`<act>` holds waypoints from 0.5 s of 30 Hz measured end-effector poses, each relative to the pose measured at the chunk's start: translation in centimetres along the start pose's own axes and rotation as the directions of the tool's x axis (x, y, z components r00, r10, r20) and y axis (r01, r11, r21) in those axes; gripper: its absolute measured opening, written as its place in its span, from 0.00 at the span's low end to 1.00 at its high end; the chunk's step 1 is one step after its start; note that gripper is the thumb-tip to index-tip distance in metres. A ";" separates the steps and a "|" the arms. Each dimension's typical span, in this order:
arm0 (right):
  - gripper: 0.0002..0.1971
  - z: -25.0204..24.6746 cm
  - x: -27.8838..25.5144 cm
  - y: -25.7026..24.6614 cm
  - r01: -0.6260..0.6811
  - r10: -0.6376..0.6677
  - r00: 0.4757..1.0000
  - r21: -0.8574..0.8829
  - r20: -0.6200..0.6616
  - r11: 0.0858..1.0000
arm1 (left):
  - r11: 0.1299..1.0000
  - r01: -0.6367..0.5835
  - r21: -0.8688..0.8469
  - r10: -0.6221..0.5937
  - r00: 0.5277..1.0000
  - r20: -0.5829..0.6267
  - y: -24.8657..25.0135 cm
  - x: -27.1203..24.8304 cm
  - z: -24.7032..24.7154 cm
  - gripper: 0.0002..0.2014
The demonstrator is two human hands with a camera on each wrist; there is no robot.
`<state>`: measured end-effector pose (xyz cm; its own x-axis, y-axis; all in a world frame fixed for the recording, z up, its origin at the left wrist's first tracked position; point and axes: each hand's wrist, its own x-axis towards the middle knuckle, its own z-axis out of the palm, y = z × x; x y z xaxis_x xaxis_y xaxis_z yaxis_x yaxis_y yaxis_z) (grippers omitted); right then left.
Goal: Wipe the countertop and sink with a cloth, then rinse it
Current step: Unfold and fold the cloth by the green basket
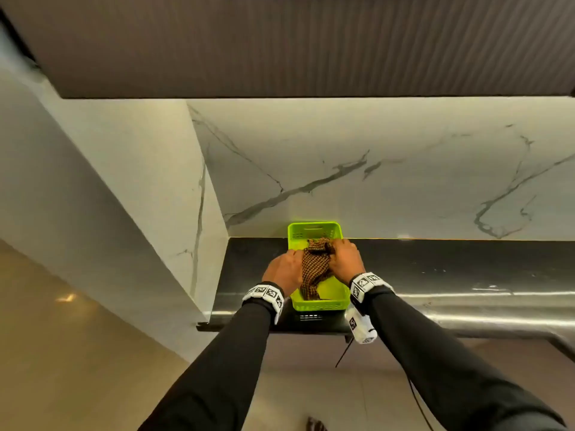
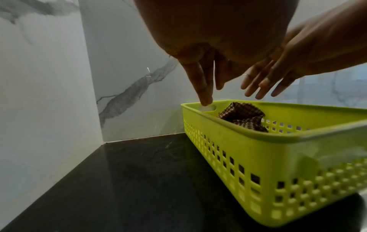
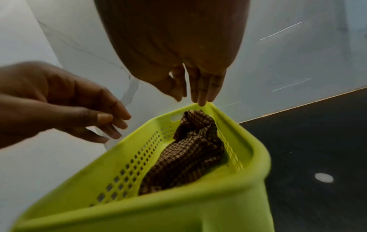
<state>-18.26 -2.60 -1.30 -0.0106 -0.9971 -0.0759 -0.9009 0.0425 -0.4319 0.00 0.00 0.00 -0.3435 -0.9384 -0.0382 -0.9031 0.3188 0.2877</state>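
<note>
Head view: both hands over green basket at countertop's left end, against the back wall. Checked cloth lies crumpled inside. Wrist views: left hand and right hand show fingers spread, gripping nothing. Best to gather the cloth fully and lift clear of the rim. No readable writing; wristbands carry square markers only.
</note>
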 end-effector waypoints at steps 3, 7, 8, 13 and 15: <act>0.21 0.1 2.6 -0.1 -0.023 0.024 1.000 -0.085 0.015 0.996 | 1.000 0.012 0.014 -0.013 0.999 0.037 0.3 2.2 0.2 0.16; 0.16 0.3 4.8 0.4 0.057 -0.040 0.997 -0.261 0.069 0.964 | 0.997 0.066 0.043 -0.069 0.994 0.088 0.8 4.7 0.3 0.16; 0.14 0.5 5.2 0.7 0.075 -0.056 0.995 -0.281 0.078 0.957 | 0.996 0.073 0.044 -0.076 0.993 0.089 0.6 5.2 0.7 0.17; 0.09 0.1 6.1 1.4 0.014 -0.013 0.999 -0.034 0.030 0.999 | 0.988 0.154 0.015 -0.154 0.983 0.102 0.4 7.2 1.4 0.16; 0.06 -0.3 6.2 1.7 -0.041 0.042 0.999 0.163 -0.002 0.986 | 0.976 0.215 -0.024 -0.212 0.972 0.097 0.7 7.6 1.3 0.16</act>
<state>-20.01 -8.68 -2.29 -0.0493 -0.9945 -0.0920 -0.8169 0.0932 -0.5692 -3.54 -6.75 -1.36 -0.1675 -0.9671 -0.1913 -0.9493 0.1059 0.2959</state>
